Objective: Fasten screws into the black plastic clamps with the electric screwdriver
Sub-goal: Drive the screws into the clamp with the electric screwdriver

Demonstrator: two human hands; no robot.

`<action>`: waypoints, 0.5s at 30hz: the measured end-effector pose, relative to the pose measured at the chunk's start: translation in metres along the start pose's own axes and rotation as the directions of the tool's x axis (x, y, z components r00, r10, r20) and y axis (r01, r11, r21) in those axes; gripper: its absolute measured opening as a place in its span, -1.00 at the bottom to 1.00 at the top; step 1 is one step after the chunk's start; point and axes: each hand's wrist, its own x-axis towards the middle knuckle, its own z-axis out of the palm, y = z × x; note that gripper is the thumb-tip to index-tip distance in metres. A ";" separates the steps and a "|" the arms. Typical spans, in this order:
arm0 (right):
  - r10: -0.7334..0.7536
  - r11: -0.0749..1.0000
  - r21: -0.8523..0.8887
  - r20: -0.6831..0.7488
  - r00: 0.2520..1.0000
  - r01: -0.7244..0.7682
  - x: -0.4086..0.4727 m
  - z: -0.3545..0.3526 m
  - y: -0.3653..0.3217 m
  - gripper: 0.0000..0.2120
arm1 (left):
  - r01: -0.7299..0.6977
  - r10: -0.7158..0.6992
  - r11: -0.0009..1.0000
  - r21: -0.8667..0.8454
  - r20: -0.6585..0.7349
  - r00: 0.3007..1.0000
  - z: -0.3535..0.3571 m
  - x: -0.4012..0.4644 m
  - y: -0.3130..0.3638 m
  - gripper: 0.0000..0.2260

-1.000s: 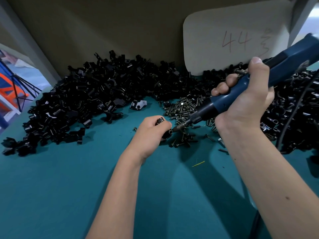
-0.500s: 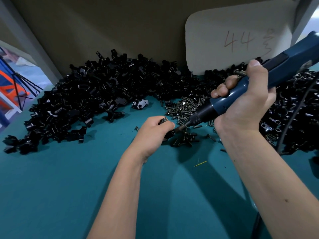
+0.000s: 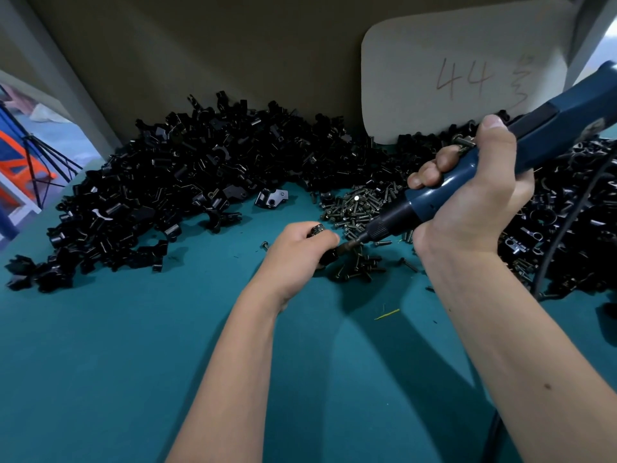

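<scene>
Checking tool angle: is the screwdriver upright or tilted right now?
Tilted. The electric screwdriver slants from upper right down-left, its bit meeting the clamp gripped by the left hand; the right hand grips its body.

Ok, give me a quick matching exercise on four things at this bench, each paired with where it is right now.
Things:
1. blue electric screwdriver
2. small black plastic clamp being fastened
3. loose pile of dark metal screws
4. pale card marked 44

Places:
A. gripped in the left hand
B. leaning on the back wall
C. gripped in the right hand
D. on the teal mat just beyond the screwdriver's tip

Pairs: 1-C, 2-A, 3-D, 4-B
</scene>
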 end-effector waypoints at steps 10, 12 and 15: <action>-0.017 1.000 -0.010 -0.010 1.000 0.017 -0.001 0.000 0.001 -0.86 | 0.008 -0.008 1.000 -0.004 0.010 1.000 0.000 -0.004 0.004 -0.75; -0.019 1.000 -0.011 -0.005 1.000 0.019 -0.001 0.000 0.001 -0.85 | 0.011 -0.011 1.000 -0.011 0.014 1.000 0.001 -0.004 0.004 -0.74; -0.026 1.000 -0.003 0.008 1.000 0.026 -0.002 0.000 0.001 -0.84 | 0.013 -0.012 0.999 -0.031 0.024 1.000 0.000 -0.004 0.004 -0.74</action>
